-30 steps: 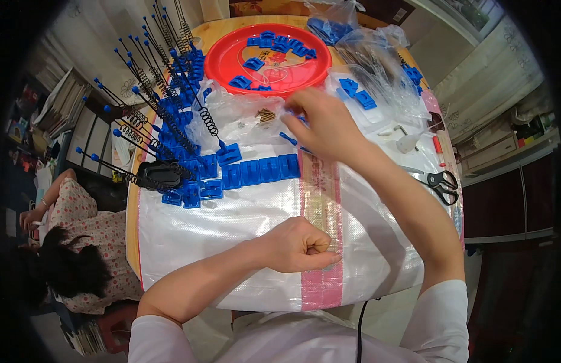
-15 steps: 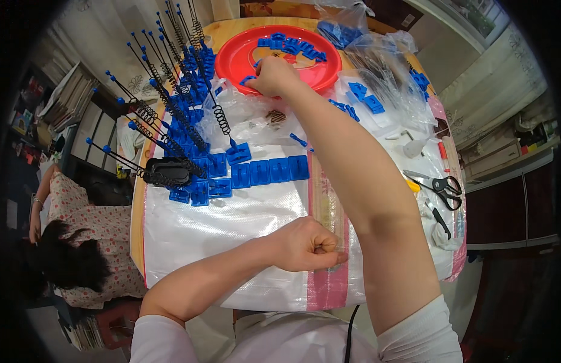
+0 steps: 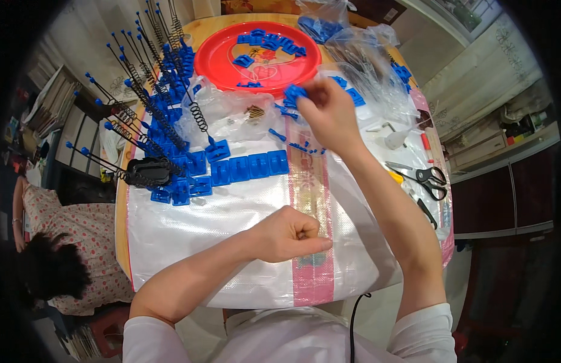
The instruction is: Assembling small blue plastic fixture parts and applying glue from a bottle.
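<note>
On the sheet (image 3: 232, 209), left side: block of spring stands (image 3: 171, 115), black coils with blue tips fixed upright or leaning, look done; one more sprung base (image 3: 218, 150) just beside them; next to it, a row of bare bases (image 3: 249, 169), no springs on them, so those look unfinished; more loose bases (image 3: 269, 43) inside the red basin (image 3: 203, 75), so plenty left.

Right hand (image 3: 329, 112) is pinched on a blue base (image 3: 294, 95), raised near the basin's front edge, detail blurred; left hand (image 3: 288, 236) is a closed fist over the sheet, can't tell if anything's inside.

Around: screws (image 3: 254, 112) on clear plastic, small blue pins (image 3: 277, 135), scissors (image 3: 427, 176), bags (image 3: 368, 57); plastic and pins crowd the spot between basin and row.
</note>
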Demonstrator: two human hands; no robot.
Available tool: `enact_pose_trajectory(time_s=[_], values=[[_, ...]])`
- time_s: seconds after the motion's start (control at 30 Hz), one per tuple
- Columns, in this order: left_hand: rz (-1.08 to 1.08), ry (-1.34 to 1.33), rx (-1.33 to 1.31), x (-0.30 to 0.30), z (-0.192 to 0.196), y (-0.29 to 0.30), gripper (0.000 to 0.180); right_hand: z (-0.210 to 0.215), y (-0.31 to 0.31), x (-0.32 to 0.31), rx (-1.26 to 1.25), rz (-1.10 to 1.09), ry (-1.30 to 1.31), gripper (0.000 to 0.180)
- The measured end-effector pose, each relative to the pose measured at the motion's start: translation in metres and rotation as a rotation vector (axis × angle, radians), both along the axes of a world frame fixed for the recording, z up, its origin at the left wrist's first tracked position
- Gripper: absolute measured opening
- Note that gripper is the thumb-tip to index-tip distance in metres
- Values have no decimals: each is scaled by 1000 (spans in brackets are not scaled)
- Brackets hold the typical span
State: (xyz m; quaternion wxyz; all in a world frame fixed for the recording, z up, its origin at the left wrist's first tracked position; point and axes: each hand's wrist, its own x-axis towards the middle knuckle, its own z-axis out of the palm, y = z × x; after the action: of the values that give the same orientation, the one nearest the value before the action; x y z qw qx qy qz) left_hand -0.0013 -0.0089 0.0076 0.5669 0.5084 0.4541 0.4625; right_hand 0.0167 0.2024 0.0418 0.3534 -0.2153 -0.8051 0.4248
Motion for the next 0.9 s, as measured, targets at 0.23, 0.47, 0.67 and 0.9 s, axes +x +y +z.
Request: enact_pose_trajectory(time_s=[0.23, 0.47, 0.67, 0.9], values=[[274, -565, -35, -4, -9, 11, 33, -20, -46, 110, 266, 54, 38, 34], [318, -580, -11, -7, -14, 12, 37, -16, -59, 111, 439, 228, 72, 35], [435, -539, 46, -7, -14, 13, 37, -17, -62, 111, 376, 243, 119, 33], [362, -785, 63, 1, -6, 13, 44, -26, -61, 111, 503, 211, 162, 33]])
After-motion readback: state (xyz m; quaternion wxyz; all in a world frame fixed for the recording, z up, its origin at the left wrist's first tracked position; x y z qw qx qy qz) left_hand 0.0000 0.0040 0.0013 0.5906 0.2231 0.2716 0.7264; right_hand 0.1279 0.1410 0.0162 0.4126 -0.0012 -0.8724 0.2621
